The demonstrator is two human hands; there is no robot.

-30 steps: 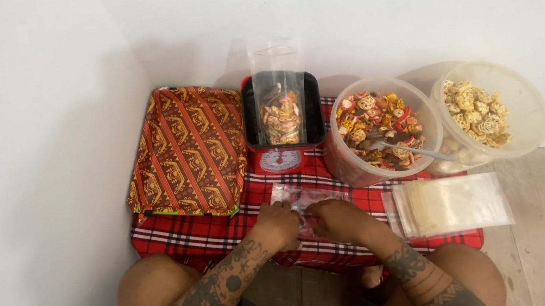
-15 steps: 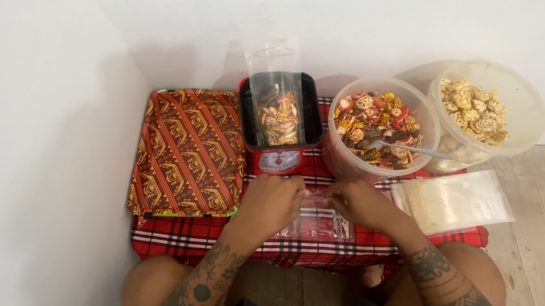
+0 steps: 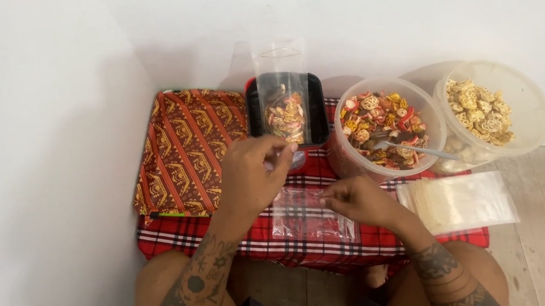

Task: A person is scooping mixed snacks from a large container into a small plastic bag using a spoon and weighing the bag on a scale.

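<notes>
**Left hand lifts off the flat bag toward the scale**

A second ago both hands worked close together on a clear empty bag lying on the red plaid cloth. Now the left hand [image 3: 252, 171] has risen from it and hovers in front of the red scale [image 3: 296, 159], covering most of its dial; its fingers are curled with the tips pinched together, though whether anything is caught between them cannot be told. The right hand [image 3: 357, 201] stays low, thumb and fingertips pinching the right edge of the clear empty bag [image 3: 308, 217], which lies flat on the plaid cloth [image 3: 184, 233] near the person's knees.

On the scale sits a black tray [image 3: 314, 108] with an upright clear pouch [image 3: 284, 105], partly filled with mixed snacks. That the left hand now hangs just below this pouch suggests the attention has shifted from the flat bag to the weighed one.

To the right stand a tub of colourful snacks [image 3: 382, 123] with a spoon [image 3: 414, 149] in it, a tub of pale snacks [image 3: 493, 108], and a stack of empty bags [image 3: 460, 201]. A patterned cloth bundle [image 3: 187, 151] lies to the left.
</notes>
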